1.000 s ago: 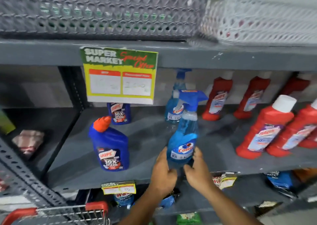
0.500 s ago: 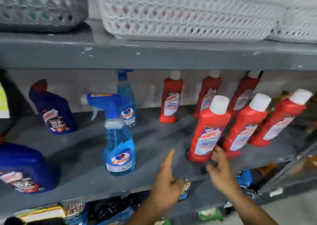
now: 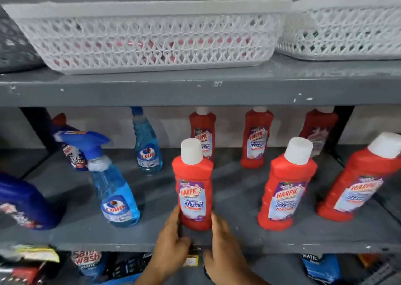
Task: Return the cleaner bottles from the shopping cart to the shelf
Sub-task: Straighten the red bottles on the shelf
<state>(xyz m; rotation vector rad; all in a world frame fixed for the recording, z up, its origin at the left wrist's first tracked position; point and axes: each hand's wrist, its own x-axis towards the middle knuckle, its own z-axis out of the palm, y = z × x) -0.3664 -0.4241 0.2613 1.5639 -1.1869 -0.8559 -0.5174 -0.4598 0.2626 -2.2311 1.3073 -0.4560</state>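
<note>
A red Harpic bathroom cleaner bottle [image 3: 193,187] with a white cap stands upright near the front edge of the grey shelf [image 3: 236,200]. My left hand [image 3: 173,243] presses its lower left side and my right hand [image 3: 223,245] its lower right side, so the base is clasped between them. To its left stands a blue Colin spray bottle [image 3: 115,195], free of both hands. Two more red bottles [image 3: 286,189] [image 3: 358,180] stand to the right. The shopping cart is out of view.
At the back of the shelf are another Colin bottle [image 3: 147,150] and a row of red bottles [image 3: 257,137]. Dark blue Harpic bottles [image 3: 23,206] [image 3: 71,150] stand at left. White mesh baskets [image 3: 152,39] [image 3: 347,28] sit overhead. Packets [image 3: 86,261] fill the shelf below.
Both hands let go of the blue spray bottle and moved right. They now clasp the front red bottle, which stands farther left, apart from its red neighbours. The view swung right.
</note>
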